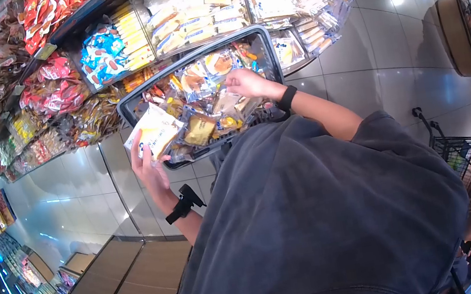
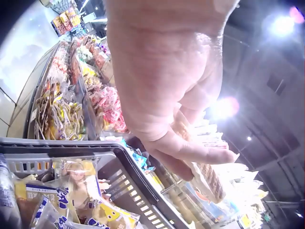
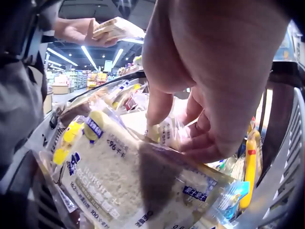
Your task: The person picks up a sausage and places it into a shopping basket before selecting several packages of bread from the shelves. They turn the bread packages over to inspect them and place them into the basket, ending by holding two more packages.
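Observation:
My left hand holds a packet of sliced bread in a white and clear wrapper, raised over the left end of a grey shopping basket. Its thumb and fingers grip the packet's edge. Inside the basket, my right hand pinches the crinkled end of a clear printed wrapper between thumb and curled fingers; what that wrapper contains is hidden. A large packet of toast lies just under this hand. Round buns in clear packets lie beyond it.
Shelf bins beyond the basket hold packaged bread, blue snack packets and red packets. A black shopping cart stands to the right on the tiled floor. A brown-sided display is at far right.

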{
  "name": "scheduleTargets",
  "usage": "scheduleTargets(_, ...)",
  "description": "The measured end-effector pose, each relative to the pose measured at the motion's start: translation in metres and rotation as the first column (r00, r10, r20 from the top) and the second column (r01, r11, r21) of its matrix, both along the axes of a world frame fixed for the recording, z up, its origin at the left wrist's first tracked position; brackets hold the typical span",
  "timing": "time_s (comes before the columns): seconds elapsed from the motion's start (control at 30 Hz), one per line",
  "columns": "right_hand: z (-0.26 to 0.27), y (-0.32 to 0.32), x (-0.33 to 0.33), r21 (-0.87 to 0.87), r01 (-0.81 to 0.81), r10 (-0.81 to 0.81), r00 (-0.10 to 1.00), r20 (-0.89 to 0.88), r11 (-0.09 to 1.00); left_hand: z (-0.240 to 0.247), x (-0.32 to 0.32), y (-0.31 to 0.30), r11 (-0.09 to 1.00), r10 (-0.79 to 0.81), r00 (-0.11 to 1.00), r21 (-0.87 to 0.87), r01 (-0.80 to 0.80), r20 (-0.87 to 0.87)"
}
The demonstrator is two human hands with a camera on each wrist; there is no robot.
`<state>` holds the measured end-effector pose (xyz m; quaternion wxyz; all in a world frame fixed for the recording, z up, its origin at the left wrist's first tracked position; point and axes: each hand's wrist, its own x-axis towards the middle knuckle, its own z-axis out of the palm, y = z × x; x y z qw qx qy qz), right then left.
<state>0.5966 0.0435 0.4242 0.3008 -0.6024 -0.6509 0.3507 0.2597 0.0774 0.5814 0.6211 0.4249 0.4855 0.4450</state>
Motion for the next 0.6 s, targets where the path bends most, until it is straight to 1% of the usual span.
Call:
scheduleTargets(0.07, 0.005, 0.005, 0.004, -0.141, 0.055, -0.092, 0.957, -0.274, 0.989, -0.001, 0.001, 0.0, 1.0, -0.009, 1.0, -0.001, 0.009, 0.018)
scheduleTargets(0.1, 0.006, 0.006, 0.003, -0.062, 0.131, -0.145, 0.91, -0.39, 0.989, -0.001, 0.001, 0.001, 1.0, -0.018, 0.999, 0.002, 0.018, 0.032)
scheduleTargets(0.13, 0.023, 0.007, 0.005, -0.061, 0.124, -0.138, 0.91, -0.391, 0.99, 0.0, 0.002, 0.001, 1.0, -0.011, 0.999, 0.002, 0.011, 0.031)
scheduleTargets(0.17, 0.057, 0.006, 0.011, -0.12, 0.151, -0.188, 0.882, -0.432, 0.981, 0.003, 0.004, 0.0, 1.0, -0.016, 0.999, -0.006, 0.016, 0.032)
scheduleTargets(0.2, 0.075, 0.005, 0.017, -0.179, 0.175, -0.24, 0.85, -0.468, 0.968, 0.004, 0.006, 0.001, 1.0, -0.022, 0.999, -0.013, 0.022, 0.034)
scheduleTargets(0.23, 0.08, 0.005, 0.026, -0.125, 0.16, -0.201, 0.863, -0.463, 0.979, 0.005, 0.007, 0.001, 1.0, -0.018, 0.999, -0.01, 0.018, 0.034)
scheduleTargets(0.27, 0.085, 0.004, 0.029, -0.186, 0.195, -0.267, 0.786, -0.558, 0.963, 0.005, 0.009, 0.001, 0.999, -0.038, 0.999, -0.009, 0.038, 0.011)
scheduleTargets(0.33, 0.122, -0.003, 0.034, -0.303, 0.174, -0.343, 0.625, -0.701, 0.937, 0.006, 0.017, 0.005, 0.998, -0.059, 0.998, -0.003, 0.059, -0.007)
scheduleTargets(0.37, 0.137, -0.007, 0.034, -0.299, 0.175, -0.34, 0.628, -0.7, 0.938, 0.006, 0.024, 0.006, 0.996, -0.093, 0.995, -0.013, 0.093, -0.039)
scheduleTargets(0.43, 0.157, -0.014, 0.033, -0.431, 0.175, -0.457, 0.499, -0.736, 0.885, 0.005, 0.039, 0.009, 0.986, -0.164, 0.981, -0.007, 0.164, -0.102)
scheduleTargets(0.47, 0.156, -0.015, 0.032, -0.428, 0.176, -0.455, 0.503, -0.735, 0.887, 0.005, 0.049, 0.009, 0.987, -0.163, 0.982, -0.004, 0.164, -0.099)
scheduleTargets(0.53, 0.149, -0.017, 0.029, -0.45, 0.146, -0.464, 0.458, -0.759, 0.881, 0.011, 0.074, 0.007, 0.955, -0.294, 0.956, -0.049, 0.293, -0.019)
scheduleTargets(0.57, 0.148, -0.018, 0.024, -0.446, 0.178, -0.471, 0.49, -0.733, 0.877, 0.006, 0.083, 0.006, 0.935, -0.352, 0.936, -0.036, 0.352, 0.024)
scheduleTargets(0.6, 0.132, -0.019, 0.023, -0.373, 0.174, -0.407, 0.518, -0.753, 0.911, 0.003, 0.089, 0.005, 0.923, -0.366, 0.93, -0.112, 0.368, 0.032)
